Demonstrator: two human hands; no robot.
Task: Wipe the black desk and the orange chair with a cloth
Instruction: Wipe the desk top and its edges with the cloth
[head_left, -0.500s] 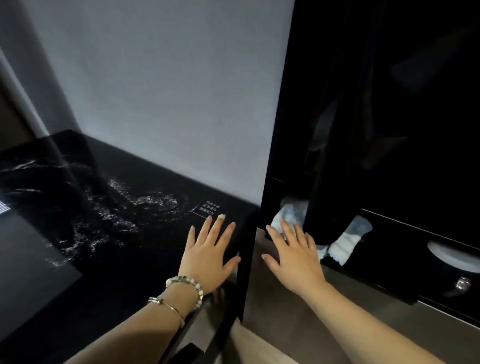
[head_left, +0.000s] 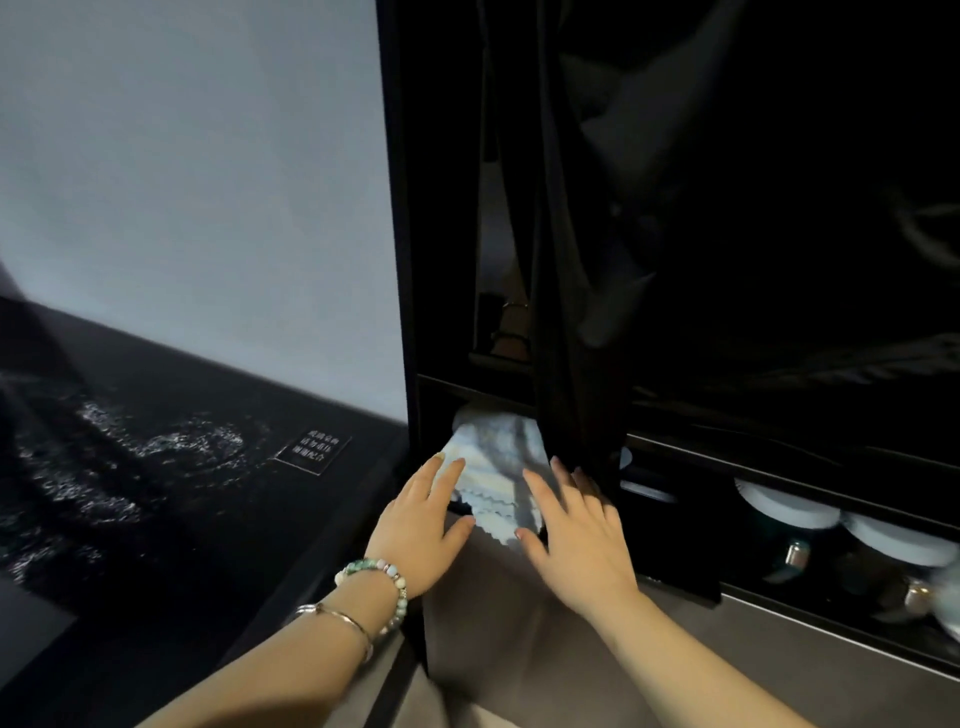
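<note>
A pale blue-and-white cloth (head_left: 493, 467) with faint cream bands and a zigzag edge is being shown at centre. At nine o'clock, a black desk (head_left: 171, 499) is being marked by white speckled, marble-like streaks and a small white-lettered label (head_left: 315, 451). A light grey wall (head_left: 197, 197) is being seen at eleven o'clock. Black fabric (head_left: 571, 312) is being displayed at one o'clock. A bracelet of green, white and pink beads (head_left: 382, 577) and a silver bangle (head_left: 337, 618) are being worn at seven o'clock. White lids (head_left: 784, 506) are being shown at four o'clock.
</note>
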